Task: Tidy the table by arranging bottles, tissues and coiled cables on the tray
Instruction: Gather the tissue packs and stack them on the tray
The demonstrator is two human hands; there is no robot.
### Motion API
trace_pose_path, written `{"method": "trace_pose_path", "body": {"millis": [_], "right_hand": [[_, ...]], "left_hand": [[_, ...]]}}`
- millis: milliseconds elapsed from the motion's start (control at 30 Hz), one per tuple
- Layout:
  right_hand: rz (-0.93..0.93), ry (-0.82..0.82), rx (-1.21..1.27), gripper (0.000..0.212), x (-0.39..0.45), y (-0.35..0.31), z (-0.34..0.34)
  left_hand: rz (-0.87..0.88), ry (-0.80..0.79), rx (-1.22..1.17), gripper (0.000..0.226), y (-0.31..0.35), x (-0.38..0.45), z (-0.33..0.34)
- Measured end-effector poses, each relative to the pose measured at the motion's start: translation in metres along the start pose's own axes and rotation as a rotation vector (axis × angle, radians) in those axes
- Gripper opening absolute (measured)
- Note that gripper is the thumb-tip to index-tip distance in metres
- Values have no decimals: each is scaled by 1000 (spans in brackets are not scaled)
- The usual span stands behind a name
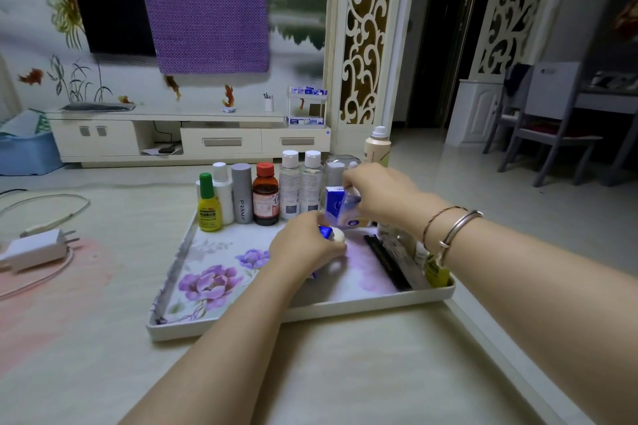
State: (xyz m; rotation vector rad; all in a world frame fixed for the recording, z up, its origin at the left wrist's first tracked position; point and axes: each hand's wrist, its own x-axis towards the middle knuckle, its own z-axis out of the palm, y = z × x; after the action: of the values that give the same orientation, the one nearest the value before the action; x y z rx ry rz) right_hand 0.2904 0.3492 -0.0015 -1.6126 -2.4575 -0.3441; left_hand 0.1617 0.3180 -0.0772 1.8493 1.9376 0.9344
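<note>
Pinching a blue tissue pack (340,205) that is standing tall, the right hand (379,197) is above it, while the left hand (303,245) is gripping another (330,235).

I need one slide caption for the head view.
Both hands, left and right, place tissue packs on the floral tray beside bottles.

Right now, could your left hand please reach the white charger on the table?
Probably not straight away: the left hand is gripping a small tissue pack over the tray; the charger lies unobstructed further left.
</note>
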Motion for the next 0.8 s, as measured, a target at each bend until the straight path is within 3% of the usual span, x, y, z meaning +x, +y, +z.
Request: {"method": "trace_pose_path", "body": {"millis": [100,267,367,600,800], "right_hand": [[-11,-13,0,19,1,-3,4],[-5,47,74,51,-3,-8,12],[22,79,57,47,-4,-9,17],[98,81,-18,54,5,-5,35],[128,60,51,47,6,-5,33]], "left_hand": [[-36,-20,-12,38,-6,2,-11],[-15,-98,-25,43,-8,-1,-12],[38,-102,20,38,-5,0,-9],[51,-156,86,60,-5,4,-6],[41,-121,41,39,-6,3,-6]]}}
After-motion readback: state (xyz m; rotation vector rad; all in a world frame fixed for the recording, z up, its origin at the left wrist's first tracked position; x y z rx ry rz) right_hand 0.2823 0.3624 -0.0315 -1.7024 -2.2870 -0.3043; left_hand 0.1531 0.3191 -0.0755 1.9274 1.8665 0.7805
